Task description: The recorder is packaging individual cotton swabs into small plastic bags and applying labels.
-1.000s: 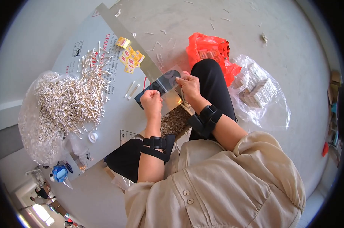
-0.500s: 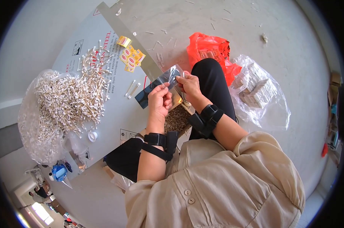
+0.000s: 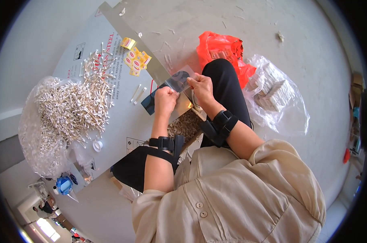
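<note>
Over the table's edge, a small clear plastic bag (image 3: 185, 75) stretches nearly flat between my two hands. My left hand (image 3: 166, 101) is closed, its thumb and fingers pinching the bag's near left part. At the bag's right side my right hand (image 3: 202, 88) pinches it between thumb and fingers. Two loose cotton swabs (image 3: 138, 94) lie on the table left of my left hand. Beyond them is a cluster of small yellow-and-white paper labels (image 3: 137, 61) with a yellow stack (image 3: 128, 43). Below my hands, an open box holds many cotton swabs (image 3: 186, 124).
A large heap of cotton swabs (image 3: 72, 107) spills from a clear bag across the table (image 3: 122, 119). A white round cap (image 3: 97, 146) lies nearby. On the floor at right are a red plastic bag (image 3: 216, 42) and a clear bag of white packs (image 3: 274, 95). Stray swabs litter the floor.
The bag, crumpled and raised before, now lies flatter and more stretched between my hands. My left hand has shifted slightly left and turned knuckles up. My right hand keeps nearly the same place.
</note>
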The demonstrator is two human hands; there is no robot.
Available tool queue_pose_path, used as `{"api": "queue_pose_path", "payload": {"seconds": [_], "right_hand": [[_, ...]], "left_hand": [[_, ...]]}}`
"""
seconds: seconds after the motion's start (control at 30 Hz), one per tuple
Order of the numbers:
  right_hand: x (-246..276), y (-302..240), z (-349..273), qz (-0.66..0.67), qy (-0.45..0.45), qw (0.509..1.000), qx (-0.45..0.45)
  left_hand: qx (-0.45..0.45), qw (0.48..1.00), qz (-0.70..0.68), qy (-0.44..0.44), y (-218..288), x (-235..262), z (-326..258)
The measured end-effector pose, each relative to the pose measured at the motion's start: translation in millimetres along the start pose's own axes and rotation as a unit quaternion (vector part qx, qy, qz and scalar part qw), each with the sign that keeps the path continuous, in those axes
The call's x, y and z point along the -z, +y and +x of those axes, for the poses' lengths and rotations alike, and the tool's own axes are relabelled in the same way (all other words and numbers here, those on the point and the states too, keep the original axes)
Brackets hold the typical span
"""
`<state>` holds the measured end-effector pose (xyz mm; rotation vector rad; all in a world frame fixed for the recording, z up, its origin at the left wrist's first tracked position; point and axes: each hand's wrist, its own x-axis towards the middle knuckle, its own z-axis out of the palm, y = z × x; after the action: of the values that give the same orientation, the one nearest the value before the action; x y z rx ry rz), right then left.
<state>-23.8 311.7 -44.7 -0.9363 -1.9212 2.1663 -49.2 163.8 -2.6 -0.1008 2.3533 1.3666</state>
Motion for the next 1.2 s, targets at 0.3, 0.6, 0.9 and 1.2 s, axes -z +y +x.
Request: {"api": "queue_pose_path", "payload": {"seconds": [0.3, 0.6, 0.9, 1.2], "right_hand": [[-1.4, -13.4, -4.6, -0.008, 0.011, 0.999, -0.045], [-8.1, -36.0, -24.6, 0.099, -0.059, 0.990, -0.087], [-4.7, -15.2, -12.8, 0.022, -0.045, 0.996, -0.071], [-3.3, -25.1, -11.8, 0.108, -0.056, 0.989, -0.085]], "left_hand": [[0.074, 0.996, 0.034, 0.024, 5.0, 2.6, -2.7], [0.028, 0.985, 0.151, 0.080, -16.3, 29.6, -16.2], [-0.110, 0.964, 0.125, 0.206, -10.1, 14.3, -36.5], [-0.251, 0.860, 0.440, 0.062, -3.8, 1.6, -60.6]]}}
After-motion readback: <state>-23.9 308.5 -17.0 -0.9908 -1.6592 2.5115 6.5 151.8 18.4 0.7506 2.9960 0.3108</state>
